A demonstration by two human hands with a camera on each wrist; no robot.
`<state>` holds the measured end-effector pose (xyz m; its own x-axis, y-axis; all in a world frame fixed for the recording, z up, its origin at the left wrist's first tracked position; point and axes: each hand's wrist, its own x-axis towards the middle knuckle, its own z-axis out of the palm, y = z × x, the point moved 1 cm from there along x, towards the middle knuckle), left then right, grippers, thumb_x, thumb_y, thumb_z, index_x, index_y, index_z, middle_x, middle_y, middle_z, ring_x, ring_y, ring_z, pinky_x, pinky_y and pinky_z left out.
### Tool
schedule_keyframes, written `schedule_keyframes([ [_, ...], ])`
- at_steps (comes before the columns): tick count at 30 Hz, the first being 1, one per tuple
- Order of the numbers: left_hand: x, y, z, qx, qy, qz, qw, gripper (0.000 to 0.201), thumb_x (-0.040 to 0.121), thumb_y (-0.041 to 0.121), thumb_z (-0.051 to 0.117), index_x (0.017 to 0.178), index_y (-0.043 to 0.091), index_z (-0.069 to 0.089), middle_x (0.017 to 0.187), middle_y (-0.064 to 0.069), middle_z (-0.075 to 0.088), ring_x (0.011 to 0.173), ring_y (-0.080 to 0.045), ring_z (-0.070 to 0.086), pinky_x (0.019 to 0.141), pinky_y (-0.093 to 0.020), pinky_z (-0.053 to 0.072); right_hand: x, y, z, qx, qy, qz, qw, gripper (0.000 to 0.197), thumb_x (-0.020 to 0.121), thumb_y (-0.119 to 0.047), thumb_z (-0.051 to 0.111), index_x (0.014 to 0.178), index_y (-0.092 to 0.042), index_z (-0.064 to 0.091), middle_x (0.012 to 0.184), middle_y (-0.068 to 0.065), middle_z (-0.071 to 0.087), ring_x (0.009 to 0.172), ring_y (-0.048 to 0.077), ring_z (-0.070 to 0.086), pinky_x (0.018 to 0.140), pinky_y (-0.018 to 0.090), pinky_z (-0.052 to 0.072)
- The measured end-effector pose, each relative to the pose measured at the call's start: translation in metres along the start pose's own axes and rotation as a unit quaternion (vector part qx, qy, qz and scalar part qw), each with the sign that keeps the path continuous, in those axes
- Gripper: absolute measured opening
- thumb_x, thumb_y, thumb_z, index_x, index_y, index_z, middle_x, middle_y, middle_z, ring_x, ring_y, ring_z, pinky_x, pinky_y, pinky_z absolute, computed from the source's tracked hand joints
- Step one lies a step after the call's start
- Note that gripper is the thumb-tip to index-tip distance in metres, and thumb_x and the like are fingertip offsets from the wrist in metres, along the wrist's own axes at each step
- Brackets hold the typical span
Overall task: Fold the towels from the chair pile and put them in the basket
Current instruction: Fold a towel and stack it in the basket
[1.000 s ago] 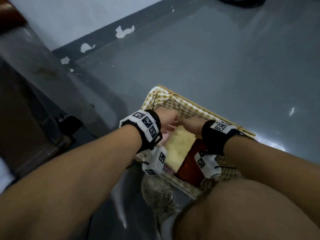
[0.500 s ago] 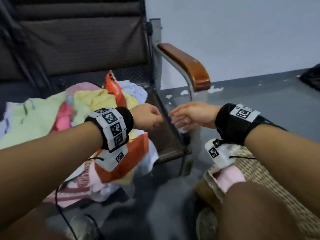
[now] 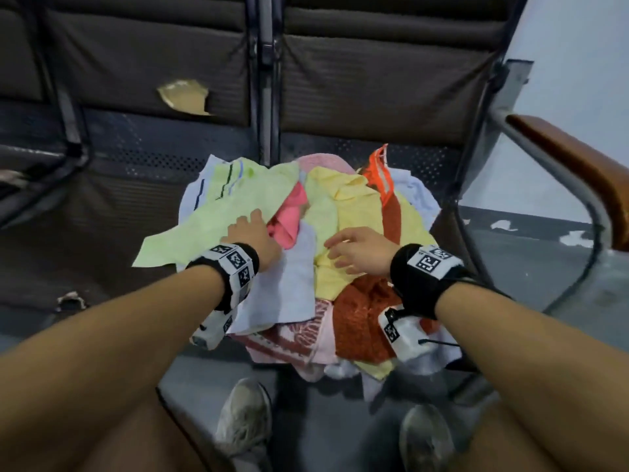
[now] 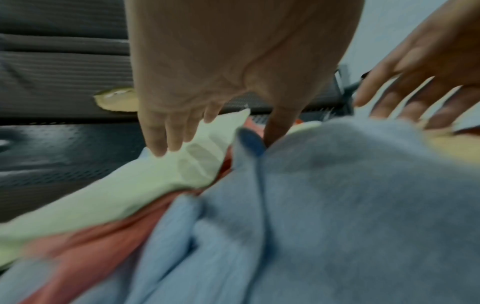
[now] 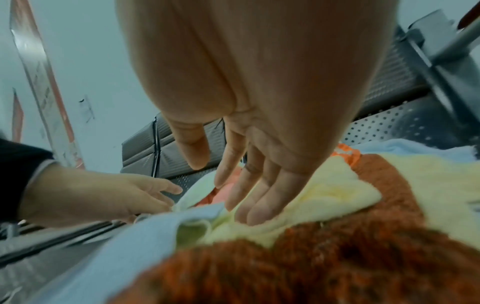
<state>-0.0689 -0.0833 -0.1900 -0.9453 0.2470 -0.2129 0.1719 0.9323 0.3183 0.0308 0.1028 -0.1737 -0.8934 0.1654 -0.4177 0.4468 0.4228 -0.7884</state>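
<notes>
We have swung from the basket back to the pile [image 3: 306,240] (still many towels). Left hand [image 3: 253,235] and right hand [image 3: 360,252], fingers spread, touch it, pinching nothing yet.

No legible text or labels

The right hand [image 5: 249,168] reaches down from the top of the frame, its fingers [image 5: 257,209] straight and close together, the tips resting on a soft pale yellow terry towel [image 5: 335,197]. A fuzzy rust-orange towel [image 5: 298,267] fills the foreground beneath it, blurred. A light blue knitted towel [image 5: 145,228] lies to the left, its edge folded over the yellow one. Farther left the left hand [image 5: 103,197], fingers extended, touches a pale green towel [image 5: 200,191]. Behind stand a perforated grey metal chair seat [image 5: 405,125] and a pale wall [image 5: 98,61]
</notes>
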Motion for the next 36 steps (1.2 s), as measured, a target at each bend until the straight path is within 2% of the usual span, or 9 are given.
schedule_keyframes([
  [3,0.017,-0.029,0.01,0.024,-0.075,-0.058,0.995,0.064,0.094,0.033,0.058,0.144,0.001,0.033,0.142,-0.023,0.046,0.127,-0.04,0.048,0.102,-0.04,0.043,0.014,0.006,0.013,-0.057,-0.015,-0.015,0.998,0.026,0.096,-0.015,0.058,0.12,-0.009,0.067,0.082,0.007,0.06,0.068,0.019,0.052,0.062,0.028,0.041],
  [9,0.039,-0.043,0.01,0.021,-0.064,-0.038,0.997,0.03,0.095,0.029,0.058,0.112,0.008,0.071,0.117,-0.015,0.068,0.104,-0.034,0.063,0.084,-0.033,0.052,0.027,0.001,0.017,-0.138,-0.004,-0.075,0.988,0.025,0.098,-0.022,0.056,0.118,-0.015,0.069,0.099,0.0,0.068,0.09,0.017,0.065,0.074,0.024,0.048],
  [12,0.046,-0.038,0.018,-0.032,-0.01,-0.059,0.998,0.062,0.088,0.055,0.061,0.125,0.006,0.057,0.125,-0.018,0.06,0.11,-0.037,0.059,0.093,-0.04,0.051,0.032,-0.001,0.022,-0.146,-0.003,-0.094,0.985,0.022,0.098,-0.021,0.055,0.115,-0.015,0.069,0.098,0.001,0.066,0.075,0.01,0.059,0.063,0.019,0.04],
  [14,0.048,-0.034,0.024,-0.06,-0.008,-0.079,0.995,0.081,0.088,0.064,0.057,0.136,0.001,0.042,0.13,-0.021,0.055,0.114,-0.039,0.057,0.09,-0.04,0.048,0.036,-0.002,0.027,-0.145,-0.002,-0.101,0.984,0.022,0.098,-0.02,0.055,0.114,-0.017,0.07,0.102,0.002,0.067,0.081,0.012,0.06,0.073,0.023,0.046],
  [16,0.057,-0.033,0.028,-0.03,-0.016,-0.071,0.997,0.07,0.089,0.058,0.059,0.13,0.002,0.047,0.125,-0.02,0.058,0.104,-0.035,0.059,0.079,-0.037,0.046,0.04,-0.002,0.031,-0.146,-0.003,-0.105,0.984,0.022,0.097,-0.019,0.054,0.113,-0.017,0.07,0.104,0.002,0.067,0.092,0.017,0.061,0.084,0.028,0.048],
  [20,0.069,-0.035,0.017,-0.026,0.043,-0.063,0.997,0.031,0.098,0.03,0.052,0.102,0.003,0.066,0.109,-0.017,0.067,0.084,-0.033,0.058,0.071,-0.034,0.045,0.047,-0.004,0.032,-0.163,0.007,-0.117,0.98,0.022,0.095,-0.021,0.054,0.112,-0.021,0.069,0.092,-0.006,0.062,0.084,0.013,0.058,0.067,0.021,0.04],
  [24,0.068,-0.014,0.002,-0.133,0.115,0.001,0.985,0.031,0.104,0.024,0.035,0.096,0.002,0.055,0.104,-0.024,0.061,0.102,-0.04,0.057,0.079,-0.038,0.039,0.053,-0.007,0.022,-0.158,0.073,-0.14,0.975,0.027,0.093,-0.024,0.056,0.119,-0.027,0.062,0.091,-0.011,0.064,0.077,0.01,0.061,0.063,0.024,0.041],
  [29,0.029,0.042,-0.009,-0.289,0.075,0.148,0.943,0.041,0.102,0.039,0.04,0.074,0.013,0.057,0.077,-0.006,0.063,0.083,-0.028,0.06,0.072,-0.037,0.043,0.053,-0.017,0.017,-0.073,0.128,-0.214,0.966,0.07,0.08,-0.021,0.075,0.14,-0.024,0.04,0.112,-0.003,0.059,0.095,0.018,0.065,0.083,0.033,0.052],
  [36,-0.002,0.069,-0.035,-0.362,0.071,0.196,0.909,0.027,0.086,0.036,0.065,0.08,0.011,0.069,0.075,-0.001,0.07,0.071,-0.017,0.064,0.078,-0.04,0.054,0.029,-0.015,-0.006,-0.106,0.149,-0.234,0.955,0.023,0.086,-0.038,0.073,0.098,-0.022,0.061,0.091,-0.005,0.066,0.082,0.011,0.059,0.071,0.03,0.045],
])
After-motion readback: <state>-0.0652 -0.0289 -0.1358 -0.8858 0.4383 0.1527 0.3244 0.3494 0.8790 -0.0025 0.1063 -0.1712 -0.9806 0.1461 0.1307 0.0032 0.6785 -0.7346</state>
